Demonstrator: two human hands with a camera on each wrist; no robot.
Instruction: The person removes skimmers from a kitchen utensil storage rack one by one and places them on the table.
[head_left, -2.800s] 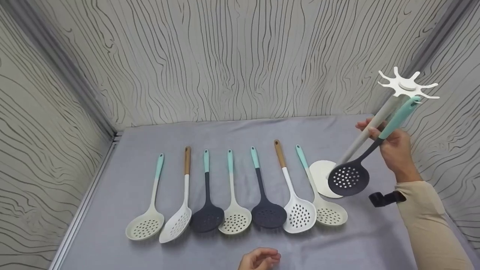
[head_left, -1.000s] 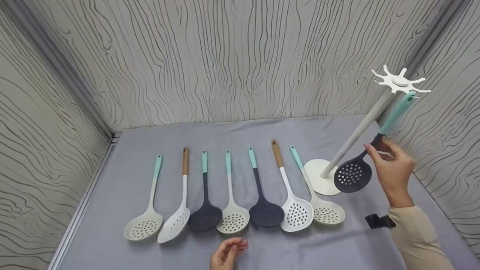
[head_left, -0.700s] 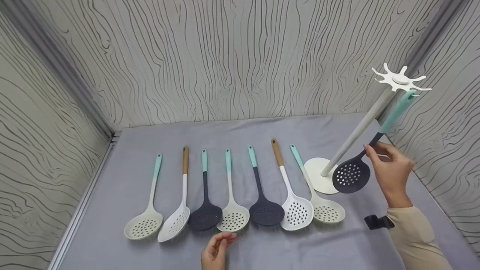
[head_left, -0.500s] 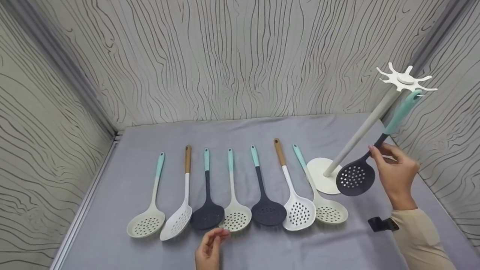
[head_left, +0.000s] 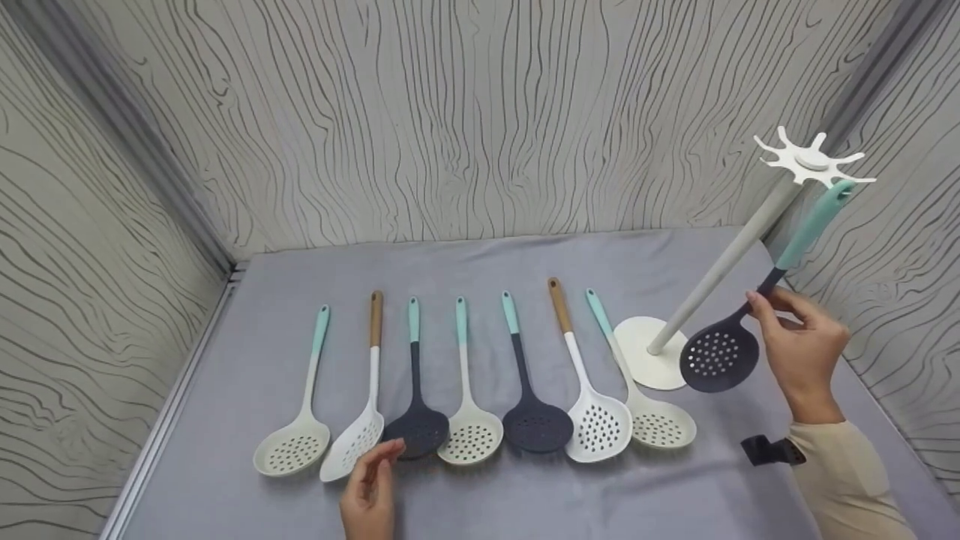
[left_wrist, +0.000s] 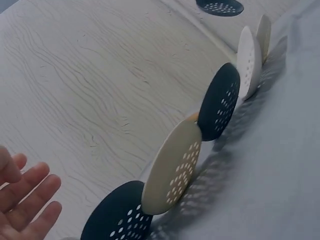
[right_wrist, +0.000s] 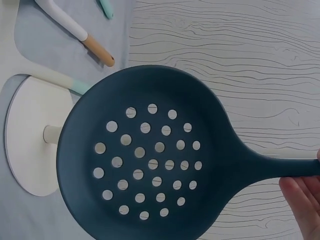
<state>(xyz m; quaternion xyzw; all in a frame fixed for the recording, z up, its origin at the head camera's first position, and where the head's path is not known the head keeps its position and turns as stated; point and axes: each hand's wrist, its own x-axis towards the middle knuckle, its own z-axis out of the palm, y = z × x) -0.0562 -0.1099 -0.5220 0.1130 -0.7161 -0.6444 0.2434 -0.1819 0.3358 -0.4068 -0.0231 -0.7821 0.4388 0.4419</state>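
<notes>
In the head view my right hand (head_left: 806,345) pinches the dark neck of a slotted skimmer (head_left: 720,355) with a mint handle. The tip of that handle is right at one arm of the white utensil stand (head_left: 716,274). Seen from the right wrist, the skimmer's round perforated bowl (right_wrist: 145,150) fills the middle, and fingertips (right_wrist: 302,200) grip its neck. My left hand (head_left: 369,487) hovers at the front of the table, fingers loosely bent and holding nothing, its fingertips overlapping the edge of a dark skimmer (head_left: 416,427). The left wrist view shows that hand (left_wrist: 30,200) with fingers spread.
Several skimmers lie in a row on the grey cloth (head_left: 300,270), handles pointing away: cream ones (head_left: 292,446) and white ones with brown handles (head_left: 600,427) among them. The stand's round base (head_left: 637,360) is close by the rightmost cream skimmer (head_left: 660,424). Wood-patterned panels (head_left: 480,112) enclose the table.
My right hand has slid down from the skimmer's mint handle and the stand's post to its dark neck. Lately the skimmer has shifted slightly right. My left hand has moved left along the front.
</notes>
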